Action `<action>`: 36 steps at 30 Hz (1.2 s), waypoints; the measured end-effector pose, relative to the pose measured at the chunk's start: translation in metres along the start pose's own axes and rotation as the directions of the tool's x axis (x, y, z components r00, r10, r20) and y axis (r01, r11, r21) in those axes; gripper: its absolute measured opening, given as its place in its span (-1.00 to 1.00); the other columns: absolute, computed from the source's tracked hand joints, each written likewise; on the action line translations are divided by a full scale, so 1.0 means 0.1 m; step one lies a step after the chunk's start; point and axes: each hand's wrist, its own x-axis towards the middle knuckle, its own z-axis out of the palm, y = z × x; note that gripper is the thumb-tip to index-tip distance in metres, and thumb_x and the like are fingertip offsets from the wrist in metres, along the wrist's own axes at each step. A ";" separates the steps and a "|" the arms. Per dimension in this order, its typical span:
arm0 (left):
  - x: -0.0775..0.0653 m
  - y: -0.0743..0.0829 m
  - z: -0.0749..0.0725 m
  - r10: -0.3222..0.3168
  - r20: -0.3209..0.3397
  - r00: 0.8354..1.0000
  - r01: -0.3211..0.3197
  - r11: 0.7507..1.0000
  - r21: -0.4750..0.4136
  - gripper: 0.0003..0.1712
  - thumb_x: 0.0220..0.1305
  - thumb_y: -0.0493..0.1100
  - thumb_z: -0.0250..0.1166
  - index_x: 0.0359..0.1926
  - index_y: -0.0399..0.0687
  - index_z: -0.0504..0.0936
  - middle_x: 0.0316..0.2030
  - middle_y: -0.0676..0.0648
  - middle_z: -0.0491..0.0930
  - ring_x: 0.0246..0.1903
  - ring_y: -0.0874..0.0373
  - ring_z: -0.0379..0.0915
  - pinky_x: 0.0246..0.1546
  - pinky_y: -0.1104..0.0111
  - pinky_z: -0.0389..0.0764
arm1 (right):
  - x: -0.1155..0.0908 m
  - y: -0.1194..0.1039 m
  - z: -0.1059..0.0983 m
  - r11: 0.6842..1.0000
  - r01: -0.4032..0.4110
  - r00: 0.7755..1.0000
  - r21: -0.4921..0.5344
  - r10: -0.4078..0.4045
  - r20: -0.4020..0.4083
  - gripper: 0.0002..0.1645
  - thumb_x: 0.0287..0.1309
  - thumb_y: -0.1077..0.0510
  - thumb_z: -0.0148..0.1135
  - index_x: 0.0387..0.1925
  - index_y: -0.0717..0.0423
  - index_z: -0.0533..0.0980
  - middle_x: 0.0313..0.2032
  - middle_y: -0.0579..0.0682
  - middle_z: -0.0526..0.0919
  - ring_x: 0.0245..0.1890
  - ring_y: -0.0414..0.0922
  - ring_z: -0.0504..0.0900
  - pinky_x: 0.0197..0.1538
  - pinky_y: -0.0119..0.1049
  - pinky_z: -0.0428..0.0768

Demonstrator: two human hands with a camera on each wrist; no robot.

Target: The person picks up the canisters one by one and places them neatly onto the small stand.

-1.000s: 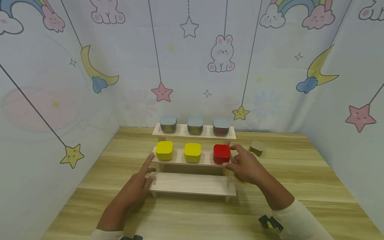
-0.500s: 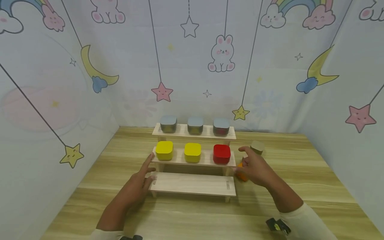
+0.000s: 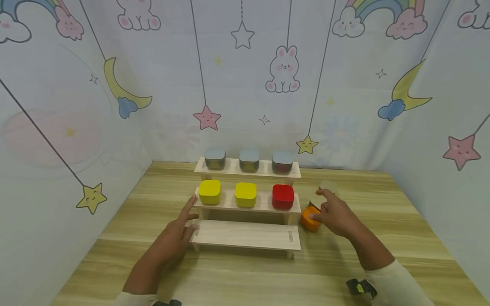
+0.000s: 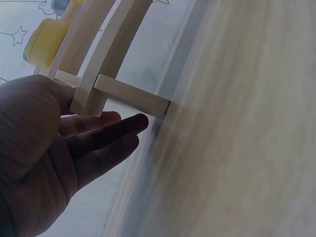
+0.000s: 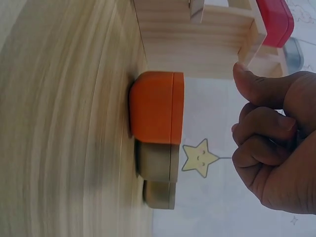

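Note:
A wooden three-step rack (image 3: 245,234) stands on the table. Its middle step carries two yellow rounded boxes (image 3: 209,192) and a red one (image 3: 283,196) at the right end. My left hand (image 3: 174,240) touches the rack's left side, fingers fairly straight, as the left wrist view (image 4: 39,148) confirms. My right hand (image 3: 338,216) hovers right of the rack, holding nothing; thumb and index finger are apart, the other fingers curled. Close by, partly behind the thumb in the head view, an orange rounded box (image 5: 155,107) sits on the table; the right wrist view shows a gap between them.
Three grey-topped boxes (image 3: 249,160) line the top step. Behind the orange box in the right wrist view are two brownish boxes (image 5: 157,160), partly hidden by the right hand in the head view. Patterned cloth walls (image 3: 245,85) surround the table on three sides.
My right hand has let go of the red box on the middle step and moved right, exposing the orange box. The left hand keeps its place.

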 end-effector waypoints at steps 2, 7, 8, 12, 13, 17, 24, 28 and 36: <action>0.00 0.00 0.00 0.003 0.000 1.000 -0.003 1.000 -0.004 0.00 0.75 -0.18 0.07 0.79 0.44 -0.40 0.51 -0.39 0.48 0.26 -0.36 0.70 0.36 -0.32 0.58 | 0.01 0.03 -0.02 1.000 0.010 1.000 -0.006 -0.010 -0.007 -0.02 0.41 0.18 0.45 0.63 0.32 0.12 -0.56 -0.09 0.34 -0.60 -0.15 0.23 -0.50 -0.28 0.34; -0.01 0.00 0.00 0.005 0.001 1.000 -0.005 1.000 -0.009 0.00 0.75 -0.19 0.08 0.79 0.43 -0.38 0.50 -0.39 0.48 0.26 -0.36 0.70 0.35 -0.31 0.60 | 0.06 0.13 -0.06 1.000 0.023 1.000 -0.012 -0.023 -0.009 -0.06 0.44 0.18 0.41 0.64 0.33 0.15 -0.54 -0.07 0.36 -0.58 -0.15 0.26 -0.51 -0.27 0.37; -0.01 0.00 0.00 0.004 0.001 1.000 -0.004 1.000 -0.007 -0.01 0.75 -0.18 0.08 0.79 0.41 -0.38 0.50 -0.39 0.48 0.26 -0.36 0.70 0.36 -0.31 0.59 | 0.07 0.15 -0.07 1.000 0.026 1.000 -0.014 -0.026 -0.011 -0.07 0.45 0.18 0.41 0.63 0.34 0.16 -0.53 -0.07 0.37 -0.57 -0.14 0.27 -0.50 -0.27 0.37; 0.00 0.00 0.00 0.000 0.000 1.000 0.000 1.000 -0.006 -0.03 0.75 -0.16 0.07 0.79 0.39 -0.36 0.51 -0.38 0.48 0.28 -0.37 0.68 0.37 -0.32 0.58 | 0.12 0.21 -0.11 0.999 0.029 0.999 -0.038 -0.030 -0.029 -0.11 0.45 0.15 0.42 0.58 0.38 0.19 -0.45 0.00 0.45 -0.51 -0.11 0.33 -0.48 -0.25 0.39; 0.00 -0.01 0.00 0.001 -0.001 1.000 -0.001 1.000 -0.006 -0.03 0.75 -0.16 0.07 0.79 0.38 -0.36 0.51 -0.38 0.48 0.28 -0.37 0.68 0.37 -0.33 0.58 | 0.13 0.21 -0.12 0.999 0.022 0.999 -0.046 -0.024 -0.035 -0.11 0.45 0.14 0.42 0.57 0.39 0.19 -0.43 0.01 0.47 -0.50 -0.10 0.35 -0.47 -0.25 0.40; 0.00 -0.02 0.00 0.011 -0.005 1.000 -0.011 1.000 -0.008 -0.04 0.75 -0.16 0.08 0.80 0.36 -0.35 0.51 -0.38 0.48 0.27 -0.37 0.68 0.36 -0.32 0.58 | 0.19 0.26 -0.16 0.997 -0.010 0.999 -0.076 0.007 -0.043 -0.07 0.46 0.10 0.43 0.57 0.42 0.15 -0.40 0.04 0.51 -0.49 -0.09 0.40 -0.42 -0.23 0.44; 0.00 -0.04 0.01 0.023 -0.010 1.000 -0.023 1.000 -0.016 -0.03 0.75 -0.17 0.08 0.80 0.35 -0.35 0.50 -0.39 0.49 0.24 -0.36 0.71 0.35 -0.30 0.61 | 0.31 0.33 -0.26 0.996 -0.016 0.999 -0.087 0.012 -0.044 -0.04 0.55 0.06 0.33 0.63 0.46 0.06 -0.40 0.13 0.62 -0.46 -0.06 0.50 -0.32 -0.17 0.54; 0.00 -0.04 0.01 0.025 -0.009 1.000 -0.025 1.000 -0.018 -0.02 0.75 -0.18 0.08 0.80 0.38 -0.36 0.50 -0.39 0.48 0.24 -0.35 0.71 0.34 -0.29 0.62 | 0.39 0.40 -0.32 0.997 -0.026 0.998 -0.071 0.023 -0.054 -0.03 0.59 0.04 0.28 0.64 0.50 0.00 -0.34 0.16 0.66 -0.42 -0.07 0.55 -0.28 -0.18 0.57; 0.00 -0.04 0.01 0.022 -0.008 1.000 -0.022 1.000 -0.010 -0.01 0.75 -0.16 0.08 0.79 0.44 -0.38 0.51 -0.39 0.48 0.25 -0.36 0.70 0.35 -0.29 0.61 | 0.56 0.61 -0.41 0.996 -0.070 0.995 -0.049 0.066 -0.071 0.02 0.59 0.03 0.26 0.65 0.50 -0.06 0.13 0.56 0.62 -0.05 0.27 0.74 -0.03 0.06 0.73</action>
